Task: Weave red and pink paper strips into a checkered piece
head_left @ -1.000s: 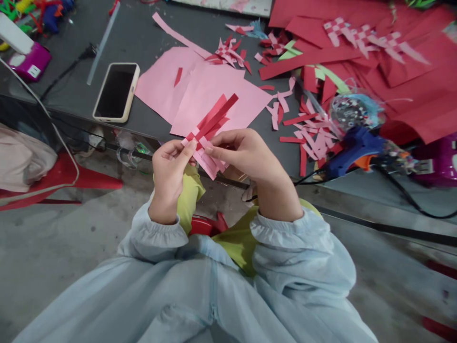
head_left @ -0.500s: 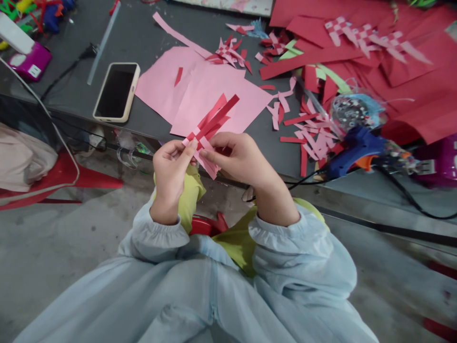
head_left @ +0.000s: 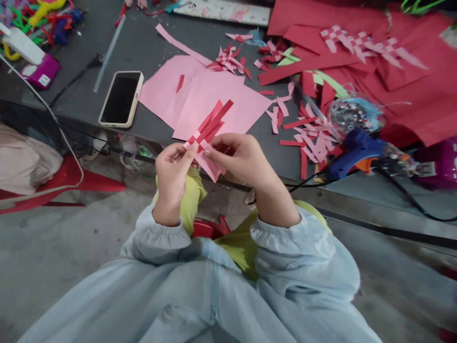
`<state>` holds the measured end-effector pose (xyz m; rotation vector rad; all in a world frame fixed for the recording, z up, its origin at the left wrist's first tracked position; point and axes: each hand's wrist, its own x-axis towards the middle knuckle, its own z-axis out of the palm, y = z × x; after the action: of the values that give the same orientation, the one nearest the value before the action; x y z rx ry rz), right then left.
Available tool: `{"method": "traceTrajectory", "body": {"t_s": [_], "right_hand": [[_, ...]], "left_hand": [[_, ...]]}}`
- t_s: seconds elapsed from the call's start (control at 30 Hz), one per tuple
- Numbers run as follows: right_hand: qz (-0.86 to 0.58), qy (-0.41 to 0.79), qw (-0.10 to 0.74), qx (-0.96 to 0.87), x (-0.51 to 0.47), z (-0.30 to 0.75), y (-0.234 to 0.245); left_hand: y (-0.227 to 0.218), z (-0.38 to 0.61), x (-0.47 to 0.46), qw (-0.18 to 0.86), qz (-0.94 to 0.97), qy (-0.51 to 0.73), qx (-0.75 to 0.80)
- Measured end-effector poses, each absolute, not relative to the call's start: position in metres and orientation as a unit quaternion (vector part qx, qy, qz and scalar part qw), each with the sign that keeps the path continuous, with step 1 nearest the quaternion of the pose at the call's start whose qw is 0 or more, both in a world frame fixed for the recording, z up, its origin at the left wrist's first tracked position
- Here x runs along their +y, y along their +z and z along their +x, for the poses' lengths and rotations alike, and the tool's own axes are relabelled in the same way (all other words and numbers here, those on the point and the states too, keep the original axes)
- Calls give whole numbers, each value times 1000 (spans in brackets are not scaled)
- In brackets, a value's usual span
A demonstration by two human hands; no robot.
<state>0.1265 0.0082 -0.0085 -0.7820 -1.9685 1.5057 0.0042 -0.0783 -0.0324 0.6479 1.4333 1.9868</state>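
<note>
A woven piece of red and pink paper strips (head_left: 214,121) is held over the table's near edge. My left hand (head_left: 173,166) pinches its checkered corner between thumb and fingers. On the other side, my right hand (head_left: 237,155) closes on the pink strips, thumb and forefinger pressed together near the weave; its other fingertips are partly hidden. Loose red strip ends point up and away, while pink ends hang down between the hands. Beyond the hands lie large pink paper sheets (head_left: 214,93) with a small red scrap on them.
A phone (head_left: 121,99) lies left of the pink sheets. To the right are cut paper strips (head_left: 316,138), a blue glue gun (head_left: 355,153) with a cable, and a bag of small beads (head_left: 352,113). Red sheets (head_left: 421,105) carry woven pink-and-red pieces (head_left: 360,42) at the back right.
The view has shifted slightly, so the table items appear a little lower. Both hands keep their grip on the woven paper, with hardly any movement between them.
</note>
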Motion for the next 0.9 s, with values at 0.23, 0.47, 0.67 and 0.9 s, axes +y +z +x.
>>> {"method": "traceTrajectory", "body": {"t_s": [0.23,0.47,0.67,0.9], "right_hand": [[-311,582,298,-690,6,124,-9],[-278,557,303,-721,9,125,-13],[-270,567,279,-726,8,125,-9],[-253,604,239,-717,9,127,-9]], "left_hand": [[-33,4,-77,288,246,750,542],[-34,3,-77,282,256,742,552],[-35,4,-76,276,254,735,566],[-34,3,-78,307,256,726,560]]}}
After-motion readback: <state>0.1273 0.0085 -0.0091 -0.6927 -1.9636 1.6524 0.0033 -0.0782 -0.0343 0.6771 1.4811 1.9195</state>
